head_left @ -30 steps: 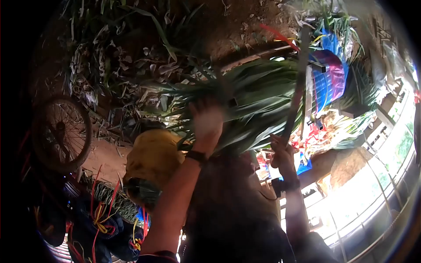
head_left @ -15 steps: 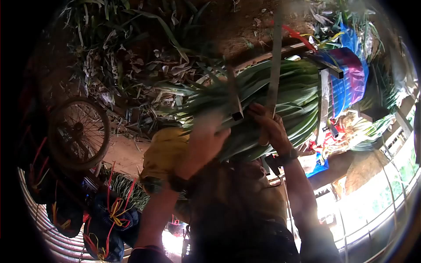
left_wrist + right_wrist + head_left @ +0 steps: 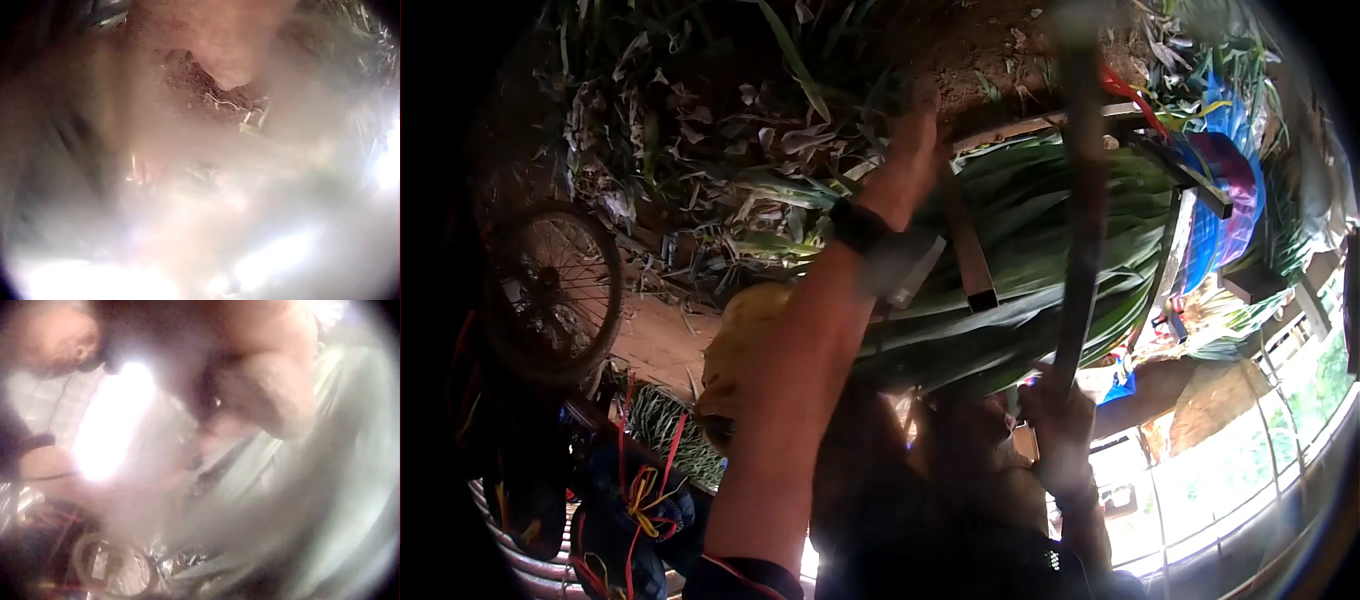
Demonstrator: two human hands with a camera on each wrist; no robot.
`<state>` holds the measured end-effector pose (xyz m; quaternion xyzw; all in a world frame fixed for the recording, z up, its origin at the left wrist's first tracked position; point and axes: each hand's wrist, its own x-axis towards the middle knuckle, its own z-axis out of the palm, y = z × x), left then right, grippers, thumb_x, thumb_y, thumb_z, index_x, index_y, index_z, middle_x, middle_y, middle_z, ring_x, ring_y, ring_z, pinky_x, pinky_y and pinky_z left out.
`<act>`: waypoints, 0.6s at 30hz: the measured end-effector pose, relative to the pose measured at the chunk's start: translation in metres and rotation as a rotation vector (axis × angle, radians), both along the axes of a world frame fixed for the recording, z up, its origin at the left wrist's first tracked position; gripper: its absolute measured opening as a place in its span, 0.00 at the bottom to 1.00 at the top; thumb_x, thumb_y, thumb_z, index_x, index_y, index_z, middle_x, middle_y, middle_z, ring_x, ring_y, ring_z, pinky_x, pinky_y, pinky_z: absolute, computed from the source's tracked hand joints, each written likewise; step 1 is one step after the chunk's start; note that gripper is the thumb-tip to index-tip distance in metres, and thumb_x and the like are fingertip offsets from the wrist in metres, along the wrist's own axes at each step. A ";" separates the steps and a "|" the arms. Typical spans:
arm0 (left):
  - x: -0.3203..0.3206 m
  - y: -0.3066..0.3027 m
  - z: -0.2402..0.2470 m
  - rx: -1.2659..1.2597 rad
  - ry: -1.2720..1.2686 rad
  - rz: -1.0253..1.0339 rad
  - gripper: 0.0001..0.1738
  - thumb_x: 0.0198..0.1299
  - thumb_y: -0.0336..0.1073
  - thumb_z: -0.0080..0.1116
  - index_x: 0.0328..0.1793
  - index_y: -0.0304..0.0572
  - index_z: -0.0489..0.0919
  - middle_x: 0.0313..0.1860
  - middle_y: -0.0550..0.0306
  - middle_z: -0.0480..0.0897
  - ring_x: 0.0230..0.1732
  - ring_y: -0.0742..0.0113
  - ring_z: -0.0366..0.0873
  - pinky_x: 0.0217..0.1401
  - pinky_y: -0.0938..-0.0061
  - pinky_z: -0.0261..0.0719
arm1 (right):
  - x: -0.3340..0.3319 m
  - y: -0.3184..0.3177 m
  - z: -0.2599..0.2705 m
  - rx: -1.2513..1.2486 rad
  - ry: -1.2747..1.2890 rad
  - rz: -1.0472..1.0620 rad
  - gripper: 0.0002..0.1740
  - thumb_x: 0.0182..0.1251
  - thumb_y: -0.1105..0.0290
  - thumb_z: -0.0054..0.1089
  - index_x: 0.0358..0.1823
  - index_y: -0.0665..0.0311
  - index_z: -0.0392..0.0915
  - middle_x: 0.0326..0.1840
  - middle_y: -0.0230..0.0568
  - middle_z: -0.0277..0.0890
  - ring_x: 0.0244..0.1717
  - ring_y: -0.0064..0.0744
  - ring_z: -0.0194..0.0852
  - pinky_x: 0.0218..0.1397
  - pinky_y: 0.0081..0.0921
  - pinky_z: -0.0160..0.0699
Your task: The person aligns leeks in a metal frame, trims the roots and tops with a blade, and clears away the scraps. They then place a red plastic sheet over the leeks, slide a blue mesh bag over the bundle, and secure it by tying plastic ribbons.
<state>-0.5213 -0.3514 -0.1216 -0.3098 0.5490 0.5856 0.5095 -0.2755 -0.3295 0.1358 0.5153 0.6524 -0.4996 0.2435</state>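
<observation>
My right hand (image 3: pixel 1060 415) grips the lower end of a long, flat-bladed knife (image 3: pixel 1084 230), which points away from me across a big bundle of long green leaves (image 3: pixel 1020 210). In the right wrist view, curled fingers (image 3: pixel 269 394) show close beside blurred leaves. Stretched past the left end of the bundle, my left hand (image 3: pixel 913 150) is over the littered ground; its fingertips are dark and blurred. The left wrist view shows only part of that hand (image 3: pixel 219 44) above brown soil, and I cannot tell whether it holds anything.
Square metal bars (image 3: pixel 972 250) of a frame stand around the bundle. Blue and pink plastic (image 3: pixel 1230 195) wraps its right end. A yellow bag (image 3: pixel 740 335), a spoked wheel (image 3: pixel 555 290) and dark bags with red ties (image 3: pixel 635 500) are on the left. Leaf scraps (image 3: pixel 690 130) litter the ground.
The left hand has moved from the leaf bundle outward beyond its left end. The right hand first came in over the leaves with the knife, then drew back toward the near edge.
</observation>
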 end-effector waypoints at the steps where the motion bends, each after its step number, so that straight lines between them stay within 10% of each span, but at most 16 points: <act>1: 0.005 -0.012 -0.033 0.007 -0.008 0.010 0.40 0.63 0.55 0.58 0.70 0.32 0.63 0.64 0.40 0.71 0.64 0.49 0.70 0.64 0.56 0.70 | 0.003 -0.006 0.006 0.070 0.170 0.159 0.14 0.62 0.73 0.63 0.49 0.67 0.78 0.28 0.40 0.76 0.24 0.31 0.77 0.26 0.26 0.75; 3: 0.025 -0.054 -0.104 -0.126 1.238 -1.456 0.26 0.61 0.46 0.57 0.59 0.32 0.74 0.51 0.38 0.78 0.54 0.46 0.75 0.58 0.57 0.73 | -0.008 -0.014 0.020 0.051 0.130 0.229 0.18 0.63 0.66 0.64 0.52 0.66 0.76 0.31 0.46 0.79 0.24 0.33 0.80 0.27 0.29 0.77; 7: 0.080 -0.099 -0.111 -0.105 1.577 -1.126 0.11 0.56 0.33 0.53 0.42 0.35 0.78 0.29 0.42 0.79 0.32 0.44 0.79 0.31 0.52 0.74 | -0.016 -0.036 0.034 -0.014 -0.104 0.189 0.20 0.64 0.68 0.62 0.54 0.68 0.74 0.39 0.51 0.81 0.28 0.39 0.83 0.29 0.33 0.79; 14: 0.079 -0.085 -0.063 -0.212 1.028 -0.946 0.11 0.57 0.38 0.51 0.33 0.39 0.80 0.33 0.41 0.82 0.36 0.43 0.82 0.36 0.51 0.78 | 0.032 -0.046 0.054 0.292 -0.044 0.452 0.19 0.65 0.75 0.52 0.55 0.75 0.72 0.39 0.56 0.79 0.32 0.47 0.82 0.29 0.34 0.79; 18: 0.078 -0.087 -0.067 -0.254 0.876 -1.156 0.13 0.56 0.40 0.51 0.35 0.39 0.81 0.35 0.42 0.83 0.38 0.43 0.83 0.39 0.52 0.80 | 0.053 -0.050 0.061 0.302 -0.278 0.631 0.08 0.58 0.78 0.50 0.39 0.71 0.72 0.29 0.50 0.72 0.25 0.49 0.74 0.23 0.38 0.72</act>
